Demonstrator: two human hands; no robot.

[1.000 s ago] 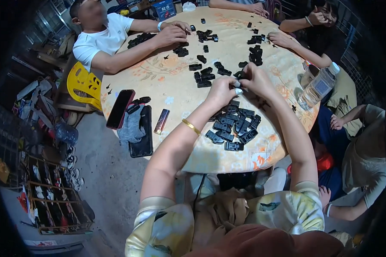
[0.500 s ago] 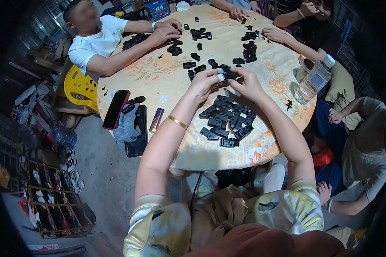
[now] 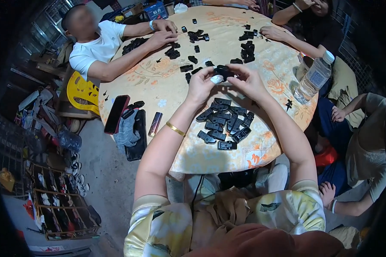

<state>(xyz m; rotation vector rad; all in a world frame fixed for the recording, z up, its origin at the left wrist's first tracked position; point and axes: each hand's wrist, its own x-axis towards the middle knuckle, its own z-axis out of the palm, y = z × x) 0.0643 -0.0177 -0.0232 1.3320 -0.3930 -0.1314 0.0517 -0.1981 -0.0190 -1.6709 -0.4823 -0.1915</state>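
Note:
Between my two hands, above the table, is a small black plastic part (image 3: 221, 70) that looks like a buckle or clip; fingers hide some of it. My left hand (image 3: 201, 87) pinches it from the left, with white wrapping around the thumb. From the other side, my right hand (image 3: 249, 84) has its curled fingers and thumb on the same part. A pile of similar black plastic parts (image 3: 227, 121) lies on the cloth between my forearms. More loose black parts (image 3: 186, 68) lie just beyond my hands.
On the patterned tablecloth (image 3: 193, 158), a phone (image 3: 116, 115), grey cloth (image 3: 132, 132), black case (image 3: 140, 141) and lighter-like tube (image 3: 155, 124) lie left. A clear bottle (image 3: 315, 79) stands right. People sit around the table, hands near more black parts (image 3: 247, 50).
My hands have turned the black part slightly, and the right fingers now arch over it. Across the table, a person's hands have drawn back toward the far edge. The view has shifted slightly.

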